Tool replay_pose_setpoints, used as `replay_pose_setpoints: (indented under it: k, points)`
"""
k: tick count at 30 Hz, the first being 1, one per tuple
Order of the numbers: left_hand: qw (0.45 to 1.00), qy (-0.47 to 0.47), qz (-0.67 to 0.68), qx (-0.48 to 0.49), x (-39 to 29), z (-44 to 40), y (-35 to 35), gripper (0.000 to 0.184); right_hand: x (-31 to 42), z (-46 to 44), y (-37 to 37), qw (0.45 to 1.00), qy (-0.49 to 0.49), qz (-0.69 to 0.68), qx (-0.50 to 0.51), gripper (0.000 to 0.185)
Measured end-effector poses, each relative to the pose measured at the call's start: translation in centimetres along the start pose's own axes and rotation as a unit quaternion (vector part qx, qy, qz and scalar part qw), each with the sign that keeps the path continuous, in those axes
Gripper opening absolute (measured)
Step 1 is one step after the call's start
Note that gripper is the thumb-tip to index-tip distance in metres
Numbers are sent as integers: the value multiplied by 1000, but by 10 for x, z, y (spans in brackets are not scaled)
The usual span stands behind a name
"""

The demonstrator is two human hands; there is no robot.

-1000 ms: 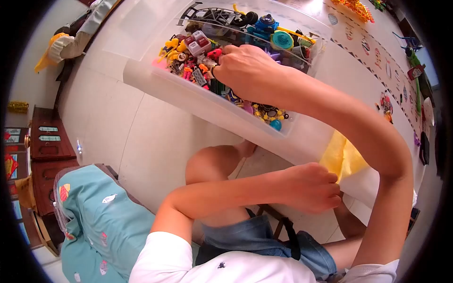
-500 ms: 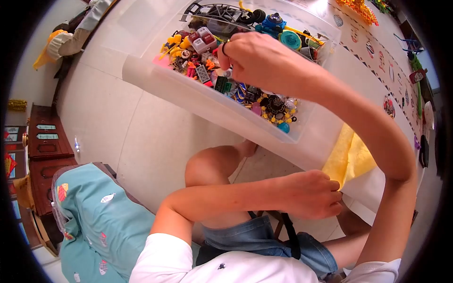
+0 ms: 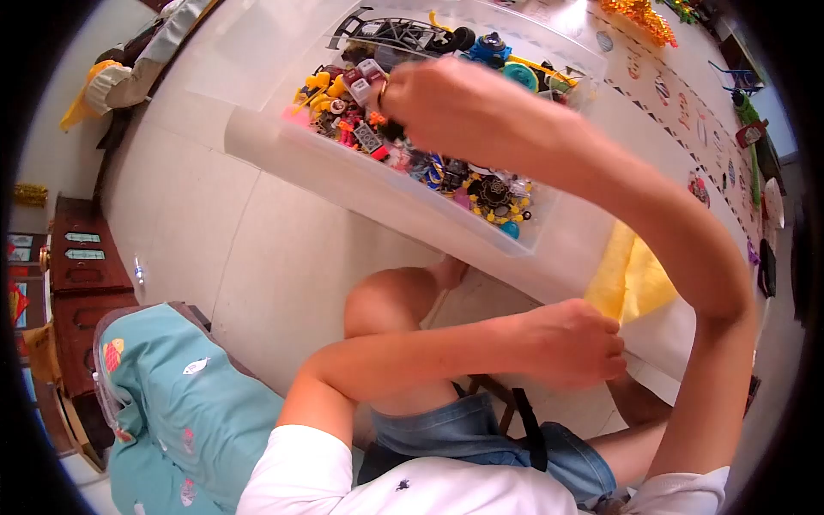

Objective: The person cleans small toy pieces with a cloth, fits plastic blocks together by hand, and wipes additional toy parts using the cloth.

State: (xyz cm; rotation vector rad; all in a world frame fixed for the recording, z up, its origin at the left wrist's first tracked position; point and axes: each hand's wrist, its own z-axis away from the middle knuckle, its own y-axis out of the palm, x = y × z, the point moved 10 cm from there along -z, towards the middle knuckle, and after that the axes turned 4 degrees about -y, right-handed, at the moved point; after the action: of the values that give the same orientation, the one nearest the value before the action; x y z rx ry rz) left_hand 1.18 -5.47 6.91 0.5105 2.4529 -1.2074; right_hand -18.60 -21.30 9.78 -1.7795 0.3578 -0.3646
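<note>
My right hand [image 3: 438, 103] is over a clear plastic bin [image 3: 386, 189] of mixed small toys. Its fingers are curled and smeared by motion, with a ring on one. A dark piece [image 3: 392, 130] shows under the fingertips; what it is, I cannot make out. Around the hand lie a red and white toy piece [image 3: 360, 79], a grey building brick [image 3: 368, 136], yellow pieces [image 3: 318, 84] and a teal disc [image 3: 521, 77]. Lower down, my left hand [image 3: 575, 342] is closed at the table edge, at the tapered end of a yellow cloth [image 3: 639, 275].
The bin stands on a white-covered table [image 3: 592, 206], with a patterned runner [image 3: 661, 94] beyond. Orange tinsel [image 3: 644, 19] lies at the far side. A teal fish-print cover [image 3: 189, 403] is to my left, and a dark wooden cabinet [image 3: 90, 266] stands behind it.
My right hand has shifted left over the toys, and a dark piece now shows beneath its fingers. My left hand stays closed by the yellow cloth. The view has moved slightly.
</note>
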Motion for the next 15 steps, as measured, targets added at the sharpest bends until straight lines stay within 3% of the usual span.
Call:
replay_pose_setpoints:
  k: [2,3,4,5,7,8,10,13,14,15]
  points:
    - [994,-53,98,6,9,-1,-4,10,-7,24,-65,986,45,-7,-161,19]
    - [952,-138,272,-12,26,-1,-10,12,-1,48,-97,975,68,-11,-211,20]
    - [872,-213,440,-21,42,2,-11,17,4,77,-119,964,120,-15,-237,23]
    - [798,-226,553,-77,56,7,-20,23,9,110,-136,949,174,-16,-262,25]
    - [673,-254,675,-164,77,14,-26,33,43,164,-150,949,130,101,-270,30]
    - [638,-262,699,-189,83,16,-27,38,54,189,-142,950,143,120,-249,32]
    - [616,-275,707,-210,83,10,-21,49,76,225,-124,954,152,144,-216,35]
    - [721,-292,601,-183,71,-6,-14,39,93,246,-103,954,144,168,-204,35]
    - [726,-295,605,-140,67,-2,-10,38,102,243,-102,941,132,213,-228,22]
    - [714,-300,617,-138,70,-3,-7,36,98,250,-104,941,145,189,-240,22]
